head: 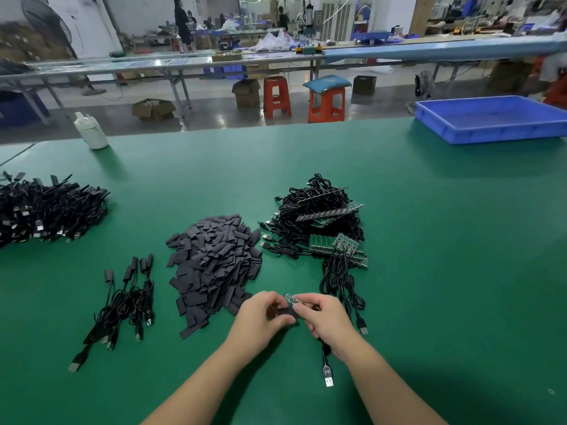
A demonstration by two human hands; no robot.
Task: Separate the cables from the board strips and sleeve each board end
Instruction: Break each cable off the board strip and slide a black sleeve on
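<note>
Small green board end [293,299] sits pinched in the right hand [326,317], near centre of the green table [429,240], its cable [324,351] trailing toward the near edge and ending in a USB plug [328,377]. Left hand [260,317] fingers curl around one black sleeve [283,312], touching the board's lower side. Judgement: sleeving step in hand, sleeve mouth not yet over the board tip. To do it well: hold the sleeve mouth open, line it up with the board's long axis, slide straight on without bending the solder joints. Sleeve pile [214,268] lies just left and far of the hands, unsplit board strips with cables [325,222] just right and far of it; loose cables from that stack run close past the right hand, snag risk. Sleeved cables [129,299] lie left, big finished heap [46,210] far left. Open room: near right of the table, and the wide far stretch short of the blue tray [491,119] and white bottle [91,131].
</note>
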